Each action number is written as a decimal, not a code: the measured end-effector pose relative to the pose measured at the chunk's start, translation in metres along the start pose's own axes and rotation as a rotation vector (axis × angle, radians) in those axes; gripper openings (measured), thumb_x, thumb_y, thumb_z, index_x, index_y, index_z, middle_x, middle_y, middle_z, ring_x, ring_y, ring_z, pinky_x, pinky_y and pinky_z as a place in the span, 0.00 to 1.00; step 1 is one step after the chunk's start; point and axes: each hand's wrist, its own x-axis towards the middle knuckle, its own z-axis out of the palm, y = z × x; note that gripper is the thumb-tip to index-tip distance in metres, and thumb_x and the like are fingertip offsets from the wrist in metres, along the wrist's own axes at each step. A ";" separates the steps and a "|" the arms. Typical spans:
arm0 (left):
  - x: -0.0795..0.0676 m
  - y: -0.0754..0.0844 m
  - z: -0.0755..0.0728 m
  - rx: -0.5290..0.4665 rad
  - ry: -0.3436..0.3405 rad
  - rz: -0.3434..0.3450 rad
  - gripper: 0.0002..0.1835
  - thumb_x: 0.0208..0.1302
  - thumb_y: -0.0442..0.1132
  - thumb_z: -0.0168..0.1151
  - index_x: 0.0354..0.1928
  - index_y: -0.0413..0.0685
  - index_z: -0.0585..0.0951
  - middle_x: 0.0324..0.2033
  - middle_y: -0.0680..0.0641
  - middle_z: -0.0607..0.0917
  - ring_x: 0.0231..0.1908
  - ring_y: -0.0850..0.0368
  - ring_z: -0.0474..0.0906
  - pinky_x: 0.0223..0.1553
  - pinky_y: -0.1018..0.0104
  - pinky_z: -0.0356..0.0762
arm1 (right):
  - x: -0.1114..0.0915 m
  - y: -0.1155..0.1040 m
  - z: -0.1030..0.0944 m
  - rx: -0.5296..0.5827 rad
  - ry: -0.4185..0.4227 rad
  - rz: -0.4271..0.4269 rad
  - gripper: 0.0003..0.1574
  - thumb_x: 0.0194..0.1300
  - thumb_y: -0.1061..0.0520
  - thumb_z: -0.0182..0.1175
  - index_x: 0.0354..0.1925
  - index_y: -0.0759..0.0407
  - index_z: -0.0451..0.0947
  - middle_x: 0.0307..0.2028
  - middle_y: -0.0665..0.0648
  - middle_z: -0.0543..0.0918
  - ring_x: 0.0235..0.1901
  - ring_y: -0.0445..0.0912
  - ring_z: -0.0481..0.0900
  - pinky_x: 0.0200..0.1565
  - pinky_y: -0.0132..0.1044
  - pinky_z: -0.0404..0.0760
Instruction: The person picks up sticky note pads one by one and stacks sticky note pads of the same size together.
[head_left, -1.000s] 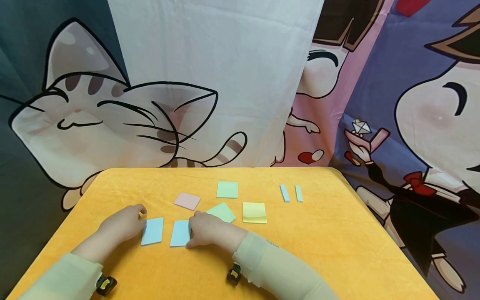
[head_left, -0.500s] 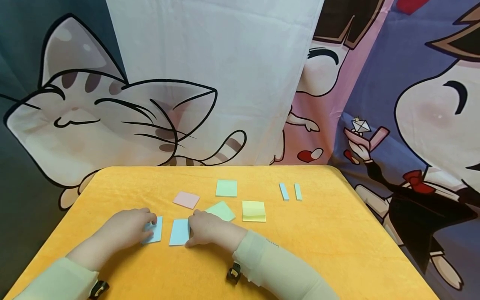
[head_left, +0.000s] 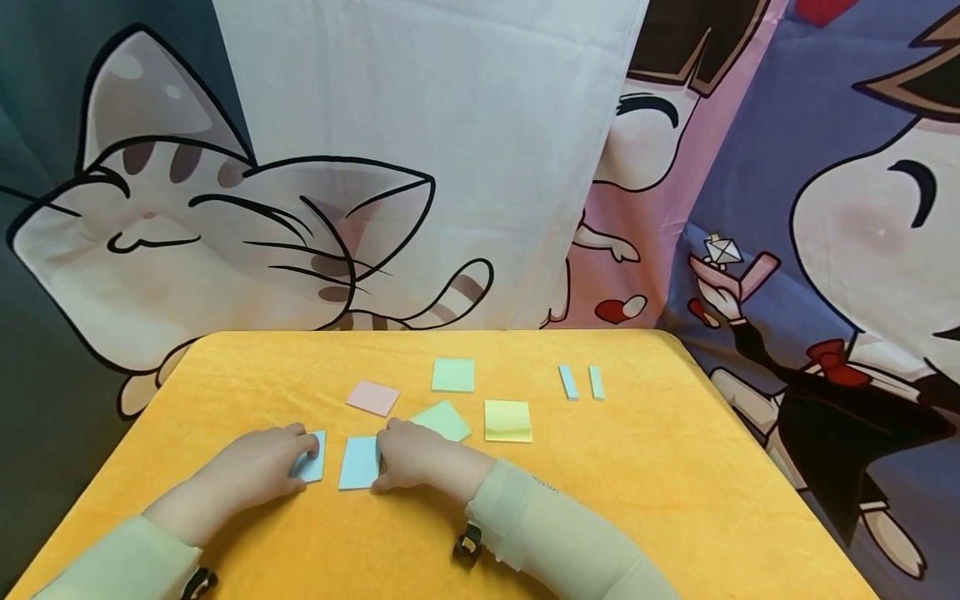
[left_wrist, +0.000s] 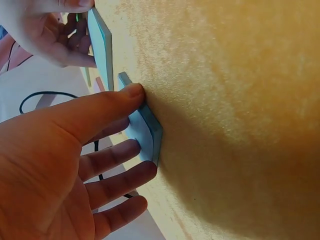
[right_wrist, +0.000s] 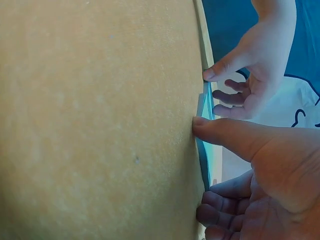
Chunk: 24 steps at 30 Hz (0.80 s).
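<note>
Two light blue sticky note pads lie side by side on the yellow-covered table (head_left: 600, 500). Over the left blue pad (head_left: 315, 465) my left hand (head_left: 258, 467) holds it by its edges, covering its left part. In the left wrist view, the thumb meets the near edge of that pad (left_wrist: 142, 135) and the fingertips reach its far side. My right hand (head_left: 416, 454) grips the right blue pad (head_left: 358, 463) at its right side. The right wrist view shows the thumb at one end of this pad (right_wrist: 204, 162) and curled fingers at the other. A narrow gap separates the pads.
Behind the hands lie a pink note (head_left: 373, 398), a green note (head_left: 453, 375), a tilted green note (head_left: 444, 420) partly behind my right hand, and a yellow pad (head_left: 508, 422). A blue strip (head_left: 568, 382) and green strip (head_left: 596, 383) lie farther right. A cartoon curtain (head_left: 450, 125) hangs behind.
My left hand has moved right from beside the left blue pad to over it, with thumb and fingers now at its edges. My right hand has stayed in place.
</note>
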 end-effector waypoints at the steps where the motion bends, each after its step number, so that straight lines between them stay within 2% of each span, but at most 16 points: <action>1: 0.000 0.000 0.000 0.001 0.003 0.003 0.19 0.49 0.48 0.78 0.41 0.55 0.81 0.33 0.56 0.75 0.29 0.60 0.69 0.33 0.59 0.73 | 0.000 0.000 0.000 0.000 0.000 0.000 0.26 0.54 0.33 0.71 0.35 0.50 0.76 0.37 0.47 0.73 0.33 0.40 0.71 0.40 0.32 0.74; 11: -0.002 0.001 -0.003 -0.013 0.023 0.022 0.14 0.53 0.45 0.75 0.39 0.54 0.81 0.31 0.57 0.73 0.26 0.61 0.67 0.30 0.62 0.69 | -0.002 0.000 -0.004 -0.007 0.005 -0.015 0.26 0.55 0.34 0.71 0.35 0.51 0.76 0.36 0.48 0.72 0.32 0.40 0.71 0.39 0.32 0.74; 18: -0.003 0.003 -0.009 -0.078 -0.001 -0.007 0.07 0.58 0.39 0.71 0.37 0.57 0.82 0.29 0.58 0.75 0.27 0.61 0.67 0.32 0.62 0.69 | -0.001 0.000 -0.002 -0.007 0.000 -0.015 0.28 0.55 0.33 0.71 0.39 0.51 0.77 0.38 0.48 0.73 0.33 0.40 0.71 0.41 0.32 0.74; 24: -0.002 0.003 -0.013 -0.134 -0.038 -0.023 0.04 0.61 0.37 0.67 0.37 0.53 0.82 0.30 0.58 0.78 0.29 0.60 0.69 0.34 0.60 0.72 | -0.001 0.000 -0.001 -0.004 -0.001 -0.017 0.26 0.55 0.33 0.71 0.36 0.50 0.75 0.38 0.48 0.73 0.34 0.40 0.71 0.41 0.32 0.74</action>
